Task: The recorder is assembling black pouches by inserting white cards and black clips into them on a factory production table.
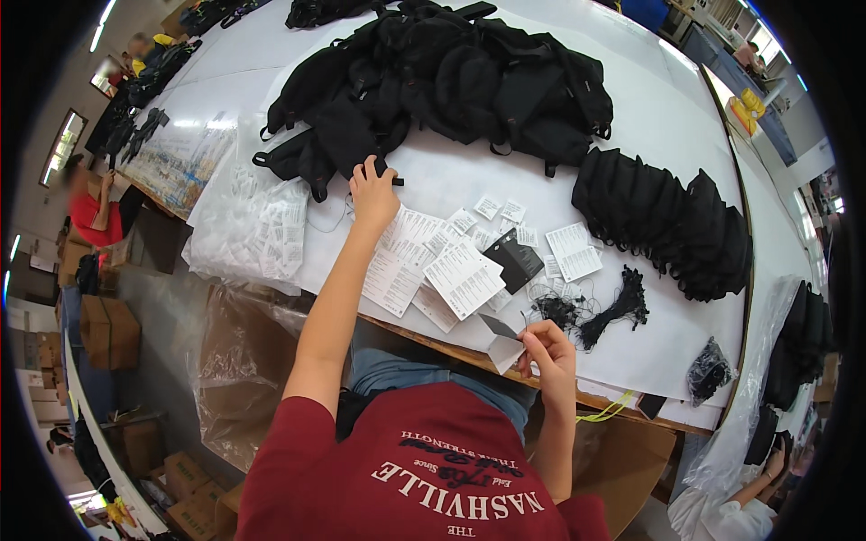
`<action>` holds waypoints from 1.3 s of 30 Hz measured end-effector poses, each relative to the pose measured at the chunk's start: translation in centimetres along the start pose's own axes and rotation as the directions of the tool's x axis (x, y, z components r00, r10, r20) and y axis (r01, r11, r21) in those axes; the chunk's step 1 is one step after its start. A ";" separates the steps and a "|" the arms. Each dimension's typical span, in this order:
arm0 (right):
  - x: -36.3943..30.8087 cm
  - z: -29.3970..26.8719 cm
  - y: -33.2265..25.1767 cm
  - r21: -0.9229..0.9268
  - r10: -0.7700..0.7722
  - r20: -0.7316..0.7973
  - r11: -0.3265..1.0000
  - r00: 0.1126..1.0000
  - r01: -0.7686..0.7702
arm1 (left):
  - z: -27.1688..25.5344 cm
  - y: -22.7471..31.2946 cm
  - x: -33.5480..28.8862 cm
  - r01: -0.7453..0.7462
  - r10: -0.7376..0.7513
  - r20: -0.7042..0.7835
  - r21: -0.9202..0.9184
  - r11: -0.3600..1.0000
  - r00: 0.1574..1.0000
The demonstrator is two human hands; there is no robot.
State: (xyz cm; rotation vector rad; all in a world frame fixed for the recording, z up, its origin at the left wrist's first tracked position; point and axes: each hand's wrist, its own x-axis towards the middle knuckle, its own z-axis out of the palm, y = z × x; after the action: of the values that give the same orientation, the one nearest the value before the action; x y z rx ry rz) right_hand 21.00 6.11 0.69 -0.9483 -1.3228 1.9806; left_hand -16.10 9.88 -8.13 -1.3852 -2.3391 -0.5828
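Observation:
My left hand [373, 191] reaches forward to the near edge of a black fabric bag [347, 135], its fingers spread against the cloth. That bag lies at the front of a large heap of similar black bags [451, 77]. Close to the table's front edge, my right hand [548, 353] pinches a folded grey-and-white card tag [502, 343] between thumb and fingers. Printed white cards [465, 278] lie spread between my hands, with a black card [514, 260] and small white labels [487, 207] among them. Bundled black strings [618, 308] rest beyond my right hand.
A clear plastic bag full of white labels [248, 225] lies at the left. Stacked black pouches [663, 221] form a row at the right, above a small plastic bag of black pieces [710, 370]. Cardboard boxes [110, 332] stand on the floor; a person in red [97, 216] is at the left.

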 end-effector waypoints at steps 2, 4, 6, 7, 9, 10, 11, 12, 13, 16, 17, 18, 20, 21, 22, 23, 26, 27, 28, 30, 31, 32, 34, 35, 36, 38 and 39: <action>-0.1 -0.3 0.3 0.011 -0.011 0.001 1.000 1.000 0.011 | 0.8 -0.7 0.3 -0.016 0.012 0.065 0.068 0.998 0.998; -0.1 -0.3 0.4 0.025 -0.011 -0.005 1.000 1.000 0.011 | 0.7 -0.5 0.3 0.023 -0.026 -0.020 -0.127 0.992 0.999; 0.0 -0.3 0.4 0.011 0.000 0.014 1.000 1.000 0.000 | -0.2 0.2 0.2 -0.015 0.001 -0.063 -0.224 0.974 0.998; 0.0 -0.3 0.4 0.009 0.006 0.014 1.000 1.000 -0.006 | -0.9 0.9 0.2 -0.057 0.023 -0.108 -0.318 0.946 0.994; -0.1 -0.4 0.3 0.010 0.013 -0.007 1.000 1.000 -0.013 | -2.5 4.0 0.6 -0.101 0.044 -0.126 -0.493 0.864 0.991; 0.0 -0.4 0.4 0.010 0.019 -0.012 1.000 1.000 -0.018 | -3.5 5.3 0.6 -0.131 0.041 -0.155 -0.635 0.761 0.987; 0.1 -0.2 0.4 0.028 0.011 -0.031 1.000 0.999 -0.010 | -4.6 6.5 0.7 -0.161 0.076 -0.151 -0.694 0.701 0.986; 0.3 0.0 0.5 0.047 0.002 -0.049 0.999 0.999 0.000 | -5.0 7.7 0.4 -0.140 0.072 -0.121 -0.785 0.604 0.990; 0.3 0.1 0.4 0.069 0.001 -0.054 0.998 0.999 0.003 | -6.0 9.0 0.2 -0.179 0.152 -0.111 -0.804 0.567 0.982; 0.6 -0.1 0.5 0.028 -0.019 -0.076 0.999 0.997 0.021 | -8.5 12.9 -1.3 0.101 0.346 0.193 -0.959 0.265 0.918; 0.7 0.1 0.6 0.006 -0.039 -0.132 0.999 0.991 0.040 | -9.6 13.8 -1.8 0.095 0.416 0.225 -0.945 0.312 0.881; 0.7 0.1 0.5 -0.002 -0.036 -0.155 0.999 0.987 0.036 | -10.0 14.0 -2.4 0.108 0.430 0.235 -0.948 0.300 0.872; 0.7 -0.1 0.3 0.001 -0.039 -0.178 0.999 0.983 0.040 | -10.3 14.5 -3.7 -0.144 0.551 0.081 -0.924 0.353 0.831; 0.7 -0.3 0.5 0.022 -0.044 -0.198 0.999 0.979 0.049 | -10.8 15.2 -4.2 -0.138 0.494 0.060 -0.924 0.357 0.868; 0.7 -0.4 0.6 0.023 -0.036 -0.221 0.999 0.975 0.042 | -11.2 15.3 -4.6 -0.128 0.505 0.068 -0.931 0.343 0.860; 0.7 -0.4 0.6 0.000 -0.061 -0.245 0.998 0.967 0.063 | -11.5 15.2 -4.9 -0.178 0.486 0.052 -0.893 0.414 0.873; 1.0 0.2 0.3 -0.036 -0.092 -0.282 0.996 0.955 0.085 | -13.0 15.4 -6.3 -0.186 0.389 0.039 -0.833 0.522 0.920; 1.1 0.3 0.3 -0.132 -0.130 -0.284 0.987 0.950 0.095 | -13.2 15.1 -6.8 -0.150 0.373 0.102 -0.794 0.589 0.922; 1.2 0.4 0.2 -0.227 -0.168 -0.281 0.968 0.945 0.105 | -13.4 15.0 -7.2 -0.117 0.352 0.163 -0.749 0.653 0.921; 1.3 0.8 -0.1 -0.327 -0.202 -0.266 0.939 0.943 0.109 | -13.9 15.1 -7.8 -0.087 0.355 0.193 -0.764 0.639 0.915; 1.3 1.1 -0.6 -0.463 -0.264 -0.218 0.875 0.940 0.139 | -14.1 15.1 -8.1 0.003 0.329 0.268 -0.780 0.626 0.906; 1.3 1.3 -0.9 -0.588 -0.319 -0.161 0.791 0.934 0.169 | -14.2 15.1 -8.3 0.094 0.305 0.341 -0.788 0.609 0.889; 1.3 1.5 -0.9 -0.639 -0.335 -0.151 0.751 0.930 0.167 | -14.1 15.2 -8.6 0.111 0.307 0.347 -0.802 0.587 0.886; 1.2 1.5 -0.7 -0.673 -0.395 -0.132 0.709 0.909 0.210 | -14.1 15.3 -8.7 0.127 0.308 0.351 -0.816 0.564 0.884; 1.2 1.5 -0.6 -0.704 -0.453 -0.109 0.663 0.885 0.253 | -14.1 15.4 -8.8 0.128 0.309 0.352 -0.816 0.564 0.883; 0.9 1.4 -0.7 -0.700 -0.426 -0.114 0.676 0.898 0.232 | -14.1 15.5 -8.8 0.066 0.300 0.271 -0.833 0.550 0.915; 0.8 1.4 -0.8 -0.697 -0.401 -0.119 0.685 0.908 0.211 | -14.1 15.5 -8.8 0.066 0.302 0.271 -0.834 0.548 0.914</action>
State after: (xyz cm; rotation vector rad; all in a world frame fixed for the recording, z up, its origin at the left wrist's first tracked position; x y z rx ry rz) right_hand 19.48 6.27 1.59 -1.1531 -1.9362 1.0513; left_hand 2.99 2.87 2.00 -2.2214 -2.2657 -1.6889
